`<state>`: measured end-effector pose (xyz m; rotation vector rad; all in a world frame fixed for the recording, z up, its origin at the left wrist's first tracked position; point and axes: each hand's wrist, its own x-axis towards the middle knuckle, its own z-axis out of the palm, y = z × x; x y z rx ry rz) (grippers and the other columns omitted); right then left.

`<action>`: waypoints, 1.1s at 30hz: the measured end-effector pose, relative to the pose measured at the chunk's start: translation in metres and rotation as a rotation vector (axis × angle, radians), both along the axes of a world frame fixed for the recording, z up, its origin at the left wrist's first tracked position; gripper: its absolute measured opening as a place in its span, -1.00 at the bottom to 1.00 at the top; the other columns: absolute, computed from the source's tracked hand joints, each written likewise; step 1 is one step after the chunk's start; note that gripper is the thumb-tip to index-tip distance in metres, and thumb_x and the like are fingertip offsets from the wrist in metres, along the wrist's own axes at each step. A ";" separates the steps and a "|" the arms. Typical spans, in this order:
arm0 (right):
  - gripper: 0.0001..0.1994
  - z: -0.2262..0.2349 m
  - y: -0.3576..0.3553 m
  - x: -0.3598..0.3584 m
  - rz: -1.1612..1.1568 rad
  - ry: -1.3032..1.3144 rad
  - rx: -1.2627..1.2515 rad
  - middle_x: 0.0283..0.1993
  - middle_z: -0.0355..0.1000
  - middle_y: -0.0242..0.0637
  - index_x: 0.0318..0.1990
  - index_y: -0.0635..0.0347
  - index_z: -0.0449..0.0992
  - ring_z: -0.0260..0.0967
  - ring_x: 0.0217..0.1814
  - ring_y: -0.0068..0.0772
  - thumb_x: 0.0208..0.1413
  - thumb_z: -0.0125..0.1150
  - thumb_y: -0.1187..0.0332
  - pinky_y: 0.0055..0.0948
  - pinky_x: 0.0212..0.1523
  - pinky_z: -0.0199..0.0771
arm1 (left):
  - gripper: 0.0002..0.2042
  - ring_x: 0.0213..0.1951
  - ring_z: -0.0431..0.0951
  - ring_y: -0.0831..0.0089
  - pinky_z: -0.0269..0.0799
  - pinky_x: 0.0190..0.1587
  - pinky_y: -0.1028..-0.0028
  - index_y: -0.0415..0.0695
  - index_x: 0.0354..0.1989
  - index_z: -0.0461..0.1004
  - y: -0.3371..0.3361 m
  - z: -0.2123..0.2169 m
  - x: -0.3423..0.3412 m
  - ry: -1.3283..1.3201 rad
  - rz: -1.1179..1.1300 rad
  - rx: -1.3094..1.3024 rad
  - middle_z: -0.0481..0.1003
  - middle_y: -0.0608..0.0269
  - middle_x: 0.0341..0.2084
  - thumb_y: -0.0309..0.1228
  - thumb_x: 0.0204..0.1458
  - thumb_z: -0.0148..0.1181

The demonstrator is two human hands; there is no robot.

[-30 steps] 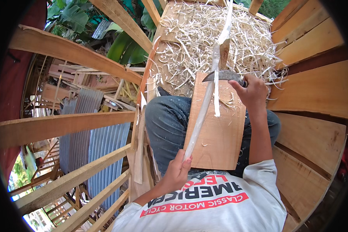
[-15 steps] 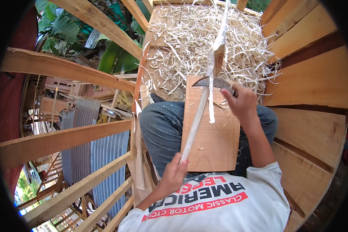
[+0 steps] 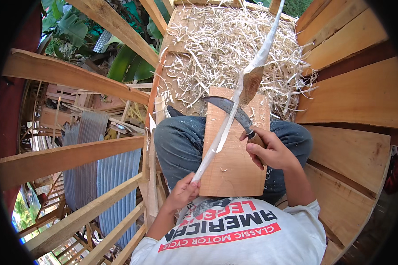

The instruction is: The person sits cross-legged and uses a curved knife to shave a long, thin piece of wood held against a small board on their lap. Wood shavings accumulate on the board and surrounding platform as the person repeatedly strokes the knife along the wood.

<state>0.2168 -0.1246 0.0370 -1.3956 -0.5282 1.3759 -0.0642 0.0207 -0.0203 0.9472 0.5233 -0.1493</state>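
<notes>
Two hands share one job: paring a long pale strip of wood or bamboo (image 3: 234,106) with a curved knife (image 3: 232,112) over a wooden board (image 3: 236,163) laid across the person's lap. By the look of it the shaving stroke is in hand, with the blade set across the strip partway along its length. The next move, as I judge it, calls for a steady pull along the strip while its near end is kept from twisting. The left hand (image 3: 185,192) is closed around the strip's near end, just off the board's near left corner. The right hand (image 3: 269,150) is wrapped tight on the knife handle, above the board's right edge, the dark blade reaching out to its left to meet the strip. From the left hand the strip runs up and away, past the blade, its far part lifting over a heap of pale curled shavings (image 3: 234,48) that lies beyond both hands. Wooden planks (image 3: 353,92) spread out to the right of the right hand.
</notes>
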 end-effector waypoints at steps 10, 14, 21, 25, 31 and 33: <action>-0.84 -0.038 -0.019 -0.023 -0.074 -0.086 -0.183 -0.65 0.19 -0.58 -0.25 0.22 0.45 0.11 -0.71 -0.78 0.20 0.08 0.31 -0.70 -0.72 0.07 | -0.75 -0.66 0.10 0.74 -0.04 -0.63 0.68 -0.16 -0.37 0.33 0.015 -0.027 -0.022 0.145 -0.030 0.130 0.14 0.52 -0.69 -0.22 0.24 -0.04; -0.85 -0.042 -0.020 -0.041 -0.098 -0.077 -0.194 -0.67 0.22 -0.57 -0.35 0.21 0.44 0.11 -0.71 -0.79 0.19 0.09 0.32 -0.69 -0.74 0.05 | -0.74 -0.65 0.10 0.75 -0.03 -0.62 0.68 -0.15 -0.38 0.33 0.019 -0.037 -0.021 0.159 -0.050 0.063 0.14 0.52 -0.69 -0.22 0.23 -0.03; -0.83 -0.029 -0.019 -0.041 -0.150 0.030 -0.212 -0.69 0.22 -0.53 -0.37 0.26 0.41 0.10 -0.77 -0.77 0.19 0.07 0.34 -0.67 -0.79 0.04 | -0.72 -0.69 0.06 0.74 -0.08 -0.66 0.66 -0.14 -0.39 0.31 0.021 -0.037 -0.018 0.162 -0.059 0.054 0.13 0.50 -0.72 -0.18 0.22 -0.03; -0.80 -0.031 -0.024 -0.027 -0.221 -0.167 -0.182 -0.63 0.18 -0.59 -0.44 0.27 0.42 0.03 -0.59 -0.81 0.17 0.12 0.35 -0.63 -0.61 0.03 | -0.68 -0.74 0.02 0.74 -0.14 -0.70 0.65 -0.15 -0.40 0.28 0.021 -0.041 -0.019 0.120 -0.037 0.068 0.13 0.47 -0.75 -0.13 0.21 -0.02; -0.79 -0.045 -0.023 -0.048 -0.330 -0.491 -0.140 -0.64 0.28 -0.40 -0.25 0.37 0.48 0.14 -0.61 -0.71 0.07 0.24 0.38 -0.61 -0.60 0.10 | -0.71 -0.70 0.03 0.75 -0.11 -0.66 0.68 -0.13 -0.38 0.28 0.023 -0.041 -0.019 0.118 -0.052 0.007 0.11 0.51 -0.71 -0.16 0.23 -0.04; -0.78 -0.050 -0.020 -0.053 -0.348 -0.639 -0.143 -0.64 0.31 -0.31 -0.22 0.35 0.47 0.20 -0.64 -0.65 0.06 0.25 0.38 -0.57 -0.62 0.15 | -0.71 -0.70 0.03 0.75 -0.12 -0.67 0.68 -0.13 -0.38 0.27 0.024 -0.043 -0.019 0.107 -0.053 -0.008 0.11 0.51 -0.72 -0.15 0.23 -0.05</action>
